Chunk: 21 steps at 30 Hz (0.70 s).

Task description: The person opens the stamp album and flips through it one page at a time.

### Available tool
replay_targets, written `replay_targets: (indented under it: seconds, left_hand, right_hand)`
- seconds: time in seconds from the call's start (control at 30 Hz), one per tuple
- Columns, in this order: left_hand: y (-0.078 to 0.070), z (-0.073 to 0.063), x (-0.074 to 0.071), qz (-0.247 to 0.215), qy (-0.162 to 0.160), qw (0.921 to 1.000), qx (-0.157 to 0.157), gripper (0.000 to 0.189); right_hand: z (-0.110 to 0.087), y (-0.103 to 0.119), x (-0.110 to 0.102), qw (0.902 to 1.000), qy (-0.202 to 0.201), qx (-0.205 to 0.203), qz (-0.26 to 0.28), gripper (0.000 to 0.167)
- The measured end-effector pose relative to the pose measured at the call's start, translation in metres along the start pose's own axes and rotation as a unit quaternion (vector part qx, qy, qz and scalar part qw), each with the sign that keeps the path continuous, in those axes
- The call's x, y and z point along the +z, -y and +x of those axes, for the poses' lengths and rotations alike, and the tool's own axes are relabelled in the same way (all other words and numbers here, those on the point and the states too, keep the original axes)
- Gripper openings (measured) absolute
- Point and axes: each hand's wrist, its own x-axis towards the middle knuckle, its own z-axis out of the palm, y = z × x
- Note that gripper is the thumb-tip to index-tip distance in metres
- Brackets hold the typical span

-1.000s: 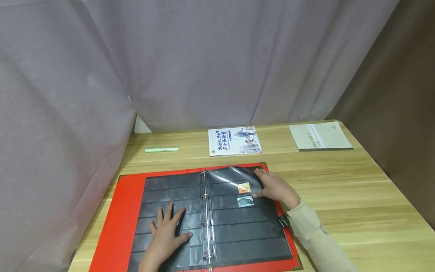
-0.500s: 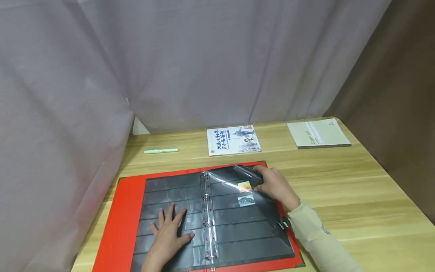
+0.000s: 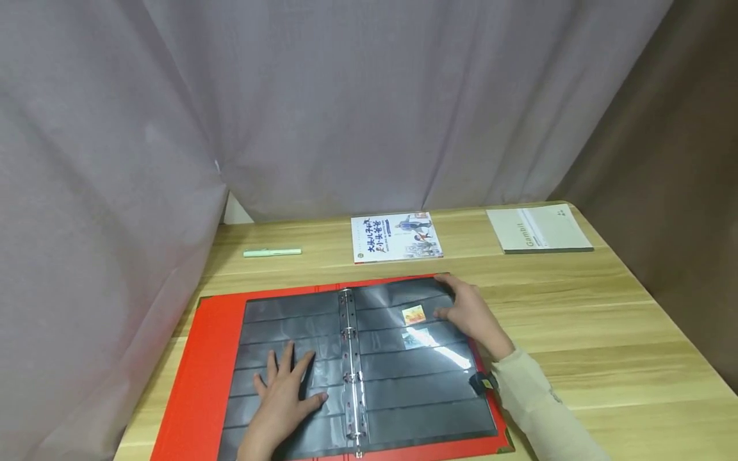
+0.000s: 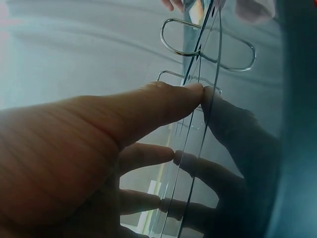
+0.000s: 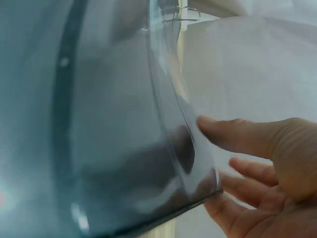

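Note:
A red ring-bound stamp album [image 3: 193, 384] lies open, its black pocket pages in view. My left hand [image 3: 282, 400] rests on the left page [image 3: 288, 314] with fingers spread. In the left wrist view, the left thumb and fingertips meet their reflections on the glossy sheet. At the upper outer corner of the right page [image 3: 426, 384], my right hand [image 3: 469, 314] has thumb and fingers apart, fingertips at the corner, as the right wrist view shows. An orange stamp [image 3: 413, 314] and a bluish stamp [image 3: 418, 338], partly under glare, sit in the right page's pockets.
A pale green pen [image 3: 272, 252] lies behind the album at the left. Farther back are a white picture-covered book [image 3: 398, 238] and a pale notebook [image 3: 539, 228] marked Gambit. Metal rings [image 3: 349, 333] run down the album's middle. Grey curtains [image 3: 346, 115] hang behind the wooden table [image 3: 605, 333].
The right page's outer upper corner, curled up in the earlier frames, now lies flatter. My right hand's thumb and fingers have spread wider; glare has shifted down the page. My left hand stays put.

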Motion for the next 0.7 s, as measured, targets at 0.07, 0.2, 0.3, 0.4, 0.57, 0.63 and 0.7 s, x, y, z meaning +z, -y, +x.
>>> replay_targets:
  seconds: [0.07, 0.2, 0.3, 0.4, 0.57, 0.63, 0.7]
  left_hand:
    - [0.0, 0.0, 0.0, 0.003, -0.001, 1.0, -0.002, 0.08]
    - [0.0, 0.001, 0.0, 0.008, -0.002, 1.0, -0.001, 0.08]
    - [0.001, 0.001, 0.0, 0.01, -0.001, 1.0, 0.001, 0.08]
    - [0.001, 0.001, 0.0, 0.008, -0.002, 1.0, 0.002, 0.08]
    - [0.001, 0.001, 0.001, 0.013, -0.003, 0.9999, 0.003, 0.08]
    - [0.001, 0.001, 0.001, 0.016, -0.001, 0.9999, 0.001, 0.08]
    - [0.001, 0.001, 0.001, 0.018, -0.001, 0.9998, 0.0, 0.08]
  right_hand:
    - [-0.002, 0.0, -0.001, 0.9998, -0.011, 0.004, 0.014, 0.075]
    - [-0.007, 0.001, -0.004, 0.9996, -0.023, -0.004, 0.017, 0.07]
    - [-0.01, 0.002, -0.004, 0.9994, -0.02, -0.02, 0.018, 0.07]
    - [-0.015, 0.002, -0.006, 0.9987, -0.008, -0.046, 0.019, 0.072]
    - [-0.029, 0.006, -0.012, 0.9962, 0.016, -0.073, 0.044, 0.08]
    - [-0.035, 0.009, -0.015, 0.9959, 0.015, -0.073, 0.051, 0.084]
    - [-0.042, 0.012, -0.019, 0.9965, 0.008, -0.069, 0.048, 0.087]
